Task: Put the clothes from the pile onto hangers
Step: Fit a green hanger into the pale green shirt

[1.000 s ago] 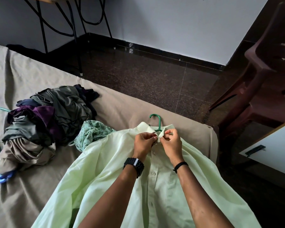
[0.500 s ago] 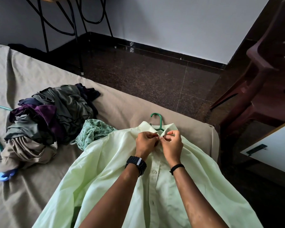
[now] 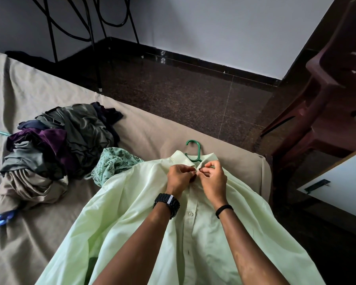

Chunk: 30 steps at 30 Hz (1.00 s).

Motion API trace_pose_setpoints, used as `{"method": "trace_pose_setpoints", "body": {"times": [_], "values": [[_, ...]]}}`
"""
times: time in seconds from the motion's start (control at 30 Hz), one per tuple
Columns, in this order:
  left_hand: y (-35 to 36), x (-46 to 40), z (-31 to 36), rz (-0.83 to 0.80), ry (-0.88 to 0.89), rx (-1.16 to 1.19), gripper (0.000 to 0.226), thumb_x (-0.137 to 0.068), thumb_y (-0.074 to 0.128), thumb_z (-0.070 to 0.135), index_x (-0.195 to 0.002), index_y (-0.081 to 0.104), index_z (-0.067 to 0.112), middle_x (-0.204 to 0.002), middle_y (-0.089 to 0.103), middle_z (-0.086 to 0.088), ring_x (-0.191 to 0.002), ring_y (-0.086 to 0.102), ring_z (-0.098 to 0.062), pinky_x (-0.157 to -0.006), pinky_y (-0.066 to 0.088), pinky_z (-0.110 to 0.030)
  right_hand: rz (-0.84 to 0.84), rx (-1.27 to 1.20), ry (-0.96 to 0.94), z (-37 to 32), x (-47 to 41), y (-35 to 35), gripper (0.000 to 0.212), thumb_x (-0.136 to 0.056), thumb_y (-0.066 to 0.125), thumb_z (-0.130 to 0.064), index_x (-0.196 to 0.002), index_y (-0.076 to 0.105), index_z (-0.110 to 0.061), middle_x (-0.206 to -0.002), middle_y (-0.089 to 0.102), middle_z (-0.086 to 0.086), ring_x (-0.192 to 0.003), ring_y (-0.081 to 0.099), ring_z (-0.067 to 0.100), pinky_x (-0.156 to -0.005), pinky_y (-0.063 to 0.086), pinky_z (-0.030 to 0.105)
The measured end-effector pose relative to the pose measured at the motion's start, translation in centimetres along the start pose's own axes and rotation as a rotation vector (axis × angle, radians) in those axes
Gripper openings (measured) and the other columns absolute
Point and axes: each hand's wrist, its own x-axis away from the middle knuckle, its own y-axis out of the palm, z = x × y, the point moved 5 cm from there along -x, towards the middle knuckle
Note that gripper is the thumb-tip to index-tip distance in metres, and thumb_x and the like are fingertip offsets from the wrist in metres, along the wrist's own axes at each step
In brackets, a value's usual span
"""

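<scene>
A pale green button-up shirt [image 3: 195,233] lies front-up on the bed, spread toward me. A green hanger [image 3: 194,148] sits inside it; only its hook sticks out past the collar. My left hand [image 3: 179,178] and my right hand [image 3: 213,179] meet just below the collar, each pinching an edge of the shirt's placket at the top button. The pile of clothes [image 3: 56,145], grey, purple, dark and beige, lies to the left on the bed, with a teal leaf-print garment [image 3: 115,163] at its near side, partly under the shirt.
The bed has a taupe sheet [image 3: 49,223], and its far edge runs diagonally behind the shirt. Blue and teal hangers [image 3: 0,218] peek out at the left edge. A dark red plastic chair [image 3: 327,103] and a white cabinet panel [image 3: 341,188] stand right. Black metal legs [image 3: 95,48] stand on the dark floor.
Both hands have stayed at the collar, drawing a little closer together over the top button. The shirt and the pile lie as before.
</scene>
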Motion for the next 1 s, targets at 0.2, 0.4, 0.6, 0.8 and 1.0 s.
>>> {"method": "trace_pose_setpoints", "body": {"times": [0.2, 0.4, 0.6, 0.8, 1.0], "values": [[-0.3, 0.0, 0.0, 0.017, -0.029, 0.051, 0.017, -0.081, 0.067, -0.009, -0.072, 0.065, 0.005, -0.065, 0.065, -0.008, -0.057, 0.061, -0.015, -0.062, 0.056, -0.024, -0.037, -0.023, -0.018, 0.0, -0.1, 0.3, 0.032, -0.076, 0.074, 0.001, -0.091, 0.049, -0.012, -0.077, 0.065, -0.007, -0.077, 0.065, 0.000, -0.069, 0.050, 0.012], [-0.3, 0.2, -0.3, 0.019, -0.046, 0.055, 0.014, -0.082, 0.065, -0.011, -0.076, 0.063, 0.001, -0.062, 0.065, -0.008, -0.046, 0.060, -0.008, -0.054, 0.054, -0.020, -0.068, -0.015, 0.025, 1.0, -0.3, 0.2, 0.018, -0.082, 0.064, -0.001, -0.091, 0.052, -0.012, -0.081, 0.068, -0.003, -0.073, 0.062, -0.004, -0.063, 0.043, 0.006], [0.0, 0.8, -0.5, 0.066, 0.027, -0.101, 0.017, -0.083, 0.066, -0.002, -0.076, 0.069, 0.014, -0.069, 0.068, -0.010, -0.063, 0.061, -0.019, -0.074, 0.055, -0.037, -0.082, -0.147, 0.200, 2.0, -0.7, 0.5, 0.028, -0.080, 0.069, 0.002, -0.097, 0.051, -0.010, -0.080, 0.066, -0.004, -0.076, 0.063, 0.008, -0.071, 0.048, 0.015], [0.4, 1.3, -0.5, 0.003, 0.116, -0.314, 0.022, -0.076, 0.066, 0.004, -0.096, 0.070, 0.013, -0.083, 0.072, 0.000, -0.078, 0.067, -0.015, -0.078, 0.056, -0.029, -0.129, -0.380, 0.448, 3.0, -0.9, 1.3, 0.031, -0.081, 0.067, 0.005, -0.103, 0.049, -0.006, -0.085, 0.062, 0.012, -0.066, 0.060, 0.020, -0.060, 0.051, 0.027], [0.2, 1.8, -0.2, 0.120, 0.178, -0.310, 0.022, -0.077, 0.067, -0.003, -0.094, 0.068, 0.009, -0.075, 0.065, 0.009, -0.068, 0.060, 0.001, -0.058, 0.043, -0.004, -0.228, -0.405, 0.525, 2.8, -0.9, 2.1, 0.043, -0.087, 0.059, 0.004, -0.125, 0.040, 0.002, -0.089, 0.056, 0.012, -0.060, 0.058, 0.014, -0.047, 0.049, 0.021]]}}
